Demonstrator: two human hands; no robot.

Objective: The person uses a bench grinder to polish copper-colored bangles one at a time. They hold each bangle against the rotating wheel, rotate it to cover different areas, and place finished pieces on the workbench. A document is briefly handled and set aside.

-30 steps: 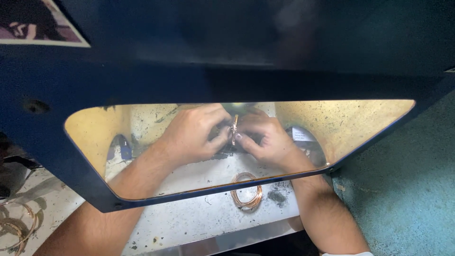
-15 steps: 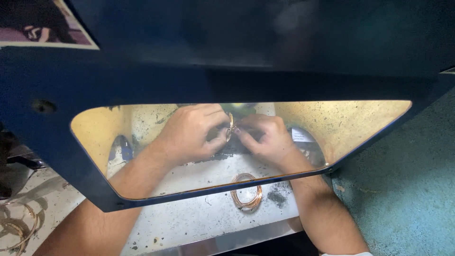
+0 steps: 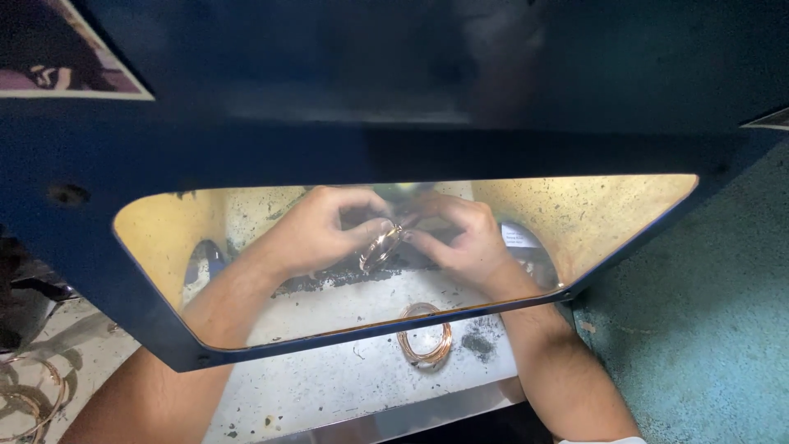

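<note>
**Kid:** What are the hands holding?

**Helper:** A thin shiny ring (image 3: pixel 380 249), like a bangle. Both hands pinch it. The left hand (image 3: pixel 316 230) has its fingers closed on the ring's left side. The right hand (image 3: pixel 460 238) has its fingertips closed on the ring's right side.

**Kid:** Where is the ring?

**Helper:** Right between the two hands, up in the air above the white worktop (image 3: pixel 329 386), near the worktop's back edge. You see it through the yellow window (image 3: pixel 592 218) in the big blue cover (image 3: pixel 394 123).

**Kid:** Which way does it lie?

**Helper:** It is tilted. Its top leans to the right and its bottom leans to the left, so it looks like a slim oval. Both hands are just as near to it, since both touch it.

**Kid:** What else is there?

**Helper:** A pile of more rings (image 3: pixel 425 333) lies flat on the worktop, closer to the front edge, under the hands and a bit to the right. A dark dusty patch (image 3: pixel 477 343) sits just beside that pile. More rings (image 3: pixel 33 399) lie far off at the left, outside the cover.
</note>
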